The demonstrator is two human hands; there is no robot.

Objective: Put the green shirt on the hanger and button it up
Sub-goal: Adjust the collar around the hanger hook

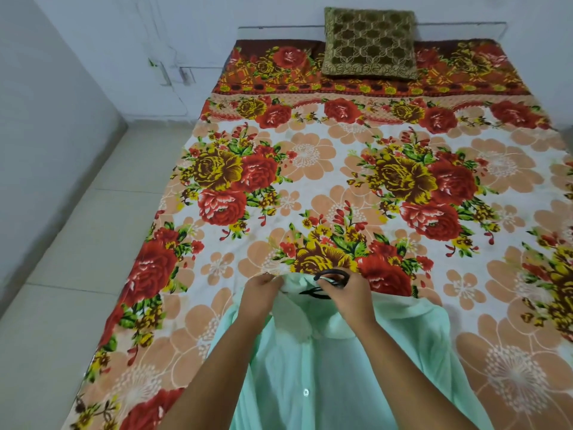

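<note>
A bed spread with a bright floral sheet [310,169] of red, yellow and peach blooms fills most of the view. At its near edge lies the pale mint-green button-front shirt [341,383], spread flat on the sheet with its collar [294,311] pointing towards the head of the bed and its body running down towards the person. One small white button [306,391] shows on the front placket. A black hanger [328,273] sits at the neck opening, its curved hook poking out past the collar onto the sheet; the rest of it is hidden under cloth and fingers.

The left hand [263,290] has its fingers curled, pinching the collar edge on the left side of the neck. The right hand [347,293] is curled round the hanger just below the hook, with the fingertips tucked over the black bar. Both forearms reach in across the shirt front.

At the head of the bed, an olive-and-gold patterned square cushion [369,43] leans against the white wall [155,32]. To the left of the bed is a pale tiled floor [93,259].
</note>
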